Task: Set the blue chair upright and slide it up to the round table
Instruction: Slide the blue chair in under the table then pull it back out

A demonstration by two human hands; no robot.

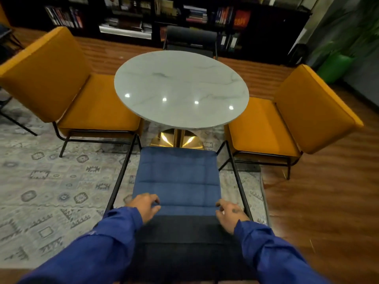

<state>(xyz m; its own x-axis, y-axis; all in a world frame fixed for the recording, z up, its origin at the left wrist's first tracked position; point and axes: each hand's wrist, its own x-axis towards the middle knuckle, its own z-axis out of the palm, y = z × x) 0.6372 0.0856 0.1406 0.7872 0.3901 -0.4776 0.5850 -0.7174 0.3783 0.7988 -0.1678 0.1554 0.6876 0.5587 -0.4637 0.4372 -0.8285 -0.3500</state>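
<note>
Our left hand [144,206] is near the back left corner of the blue seat, with the fingers curled and loose, and it holds nothing. Our right hand [230,212] is at the back right corner, fingers also bent and apart, and we cannot tell if they touch the cloth. Both arms wear blue sleeves [98,249]. The blue chair [177,177] stands upright on its black legs, right in front of us. Its front edge is near the gold foot [176,138] of the round table [181,87], but the seat is not under the top. The table top is white like stone and shiny. An orange chair [61,85] sits at the left side of the table and another orange chair [291,119] at the right. A dark chair [191,39] is at the far side. A pale rug [51,181] lies under the blue chair, and shelves of books [196,15] stand at the back.
</note>
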